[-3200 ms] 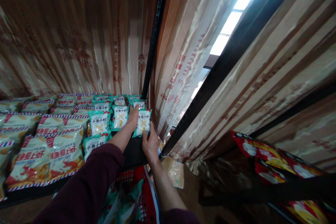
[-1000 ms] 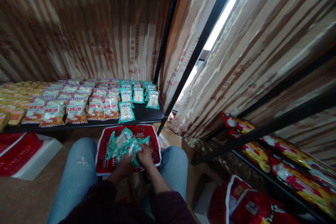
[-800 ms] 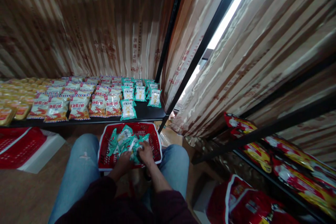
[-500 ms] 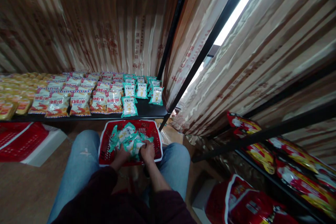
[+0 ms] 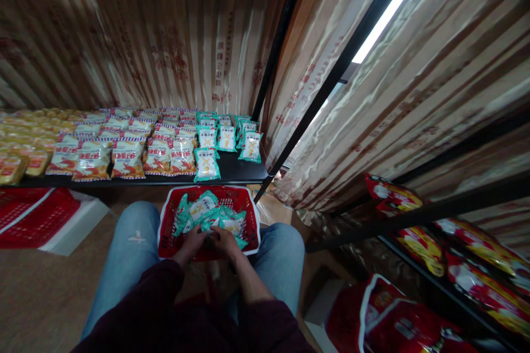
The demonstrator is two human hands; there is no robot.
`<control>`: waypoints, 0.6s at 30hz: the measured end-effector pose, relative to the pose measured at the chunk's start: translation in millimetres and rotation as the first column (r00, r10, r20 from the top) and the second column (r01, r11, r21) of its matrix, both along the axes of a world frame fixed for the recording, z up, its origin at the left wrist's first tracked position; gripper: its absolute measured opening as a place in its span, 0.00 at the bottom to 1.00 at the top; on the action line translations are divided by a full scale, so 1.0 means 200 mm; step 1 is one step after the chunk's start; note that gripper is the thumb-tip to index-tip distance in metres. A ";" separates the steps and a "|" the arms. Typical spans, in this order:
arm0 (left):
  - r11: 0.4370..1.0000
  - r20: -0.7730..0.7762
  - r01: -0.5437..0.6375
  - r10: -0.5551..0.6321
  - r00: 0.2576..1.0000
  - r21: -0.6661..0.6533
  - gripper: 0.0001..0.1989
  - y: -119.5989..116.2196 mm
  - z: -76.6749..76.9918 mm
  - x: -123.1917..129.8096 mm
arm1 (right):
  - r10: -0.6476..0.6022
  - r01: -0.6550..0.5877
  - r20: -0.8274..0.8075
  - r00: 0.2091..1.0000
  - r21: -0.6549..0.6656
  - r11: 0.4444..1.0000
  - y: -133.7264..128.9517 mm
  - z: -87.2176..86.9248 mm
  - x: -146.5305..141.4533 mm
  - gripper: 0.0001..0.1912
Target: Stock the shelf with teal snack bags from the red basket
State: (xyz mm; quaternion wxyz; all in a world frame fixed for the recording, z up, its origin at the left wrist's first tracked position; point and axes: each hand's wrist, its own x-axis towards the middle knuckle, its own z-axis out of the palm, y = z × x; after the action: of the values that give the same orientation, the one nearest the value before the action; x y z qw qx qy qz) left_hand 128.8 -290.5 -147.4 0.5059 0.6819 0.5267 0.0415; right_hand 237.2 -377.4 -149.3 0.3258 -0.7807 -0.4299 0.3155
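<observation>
Between my knees is a red basket (image 5: pixel 167 234) with a white rim, partly filled with teal-and-white snack bags (image 5: pixel 202 207). My left hand (image 5: pixel 194 241) and my right hand (image 5: pixel 223 240) are inside its near side, close together. Their fingers are curled in on a teal snack bag (image 5: pixel 210 224) between them; the fingertips are partly hidden by the bags. On the black shelf (image 5: pixel 232 170) just beyond the basket, matching teal bags (image 5: pixel 207 164) stand in short rows, with a gap in the front row.
Orange-and-white snack bags (image 5: pixel 128 157) and yellow packs (image 5: pixel 39 161) fill the shelf's left part. Another red basket (image 5: pixel 25 218) is below it. At right are a black rack with red-and-yellow bags (image 5: pixel 422 248), a red basket (image 5: pixel 364 309) and a dark post (image 5: pixel 314 105). Curtains hang behind.
My right hand has moved left, towards my left hand. The teal bags under it have shifted, and more of them show at the basket's right. The view has tilted slightly.
</observation>
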 end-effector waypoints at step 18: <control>0.890 -0.368 0.298 -0.164 0.915 0.344 0.30 0.25 -0.02 0.27 | -0.095 0.114 -0.106 0.990 0.198 0.974 0.07 0.03 0.01 0.20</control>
State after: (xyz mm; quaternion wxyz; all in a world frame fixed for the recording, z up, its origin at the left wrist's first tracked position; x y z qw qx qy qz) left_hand 182.1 -241.2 -151.2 0.2649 0.8250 0.4984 -0.0294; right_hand 239.3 -362.5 -143.9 0.4402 -0.7488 -0.4022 0.2892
